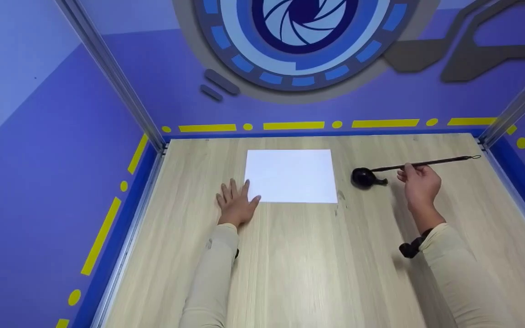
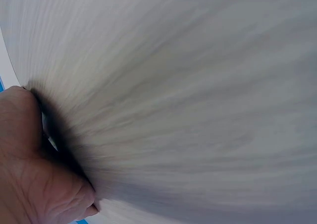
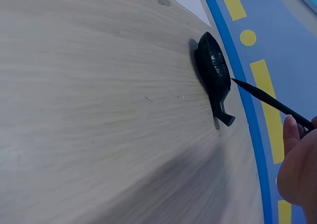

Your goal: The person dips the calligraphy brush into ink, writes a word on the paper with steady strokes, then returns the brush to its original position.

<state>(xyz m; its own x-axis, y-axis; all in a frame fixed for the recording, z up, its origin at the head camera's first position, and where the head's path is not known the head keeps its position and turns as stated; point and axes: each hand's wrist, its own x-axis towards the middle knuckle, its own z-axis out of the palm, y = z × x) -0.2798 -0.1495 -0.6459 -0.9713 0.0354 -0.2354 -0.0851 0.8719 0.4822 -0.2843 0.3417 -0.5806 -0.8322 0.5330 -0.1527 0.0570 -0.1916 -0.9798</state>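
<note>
A white sheet of paper (image 1: 292, 175) lies on the wooden table. My left hand (image 1: 236, 206) rests with spread fingers at its lower left corner, thumb and forefinger over the edge. In the left wrist view, only part of that hand (image 2: 34, 169) shows, low against the wood. My right hand (image 1: 421, 184) pinches an ink brush (image 1: 449, 160) by its dark handle, held nearly level with a hanging loop at its far right end. The dark pointed tip is right at the rim of a black ink dish (image 1: 362, 178), which has a short curved handle (image 3: 225, 117).
Dark smudges (image 1: 341, 197) mark the wooden table (image 1: 299, 264) beside the paper's right edge. Blue-purple panels (image 1: 153, 82) with yellow markings close off the back and both sides. A black wrist device (image 1: 410, 249) sticks out at my right cuff.
</note>
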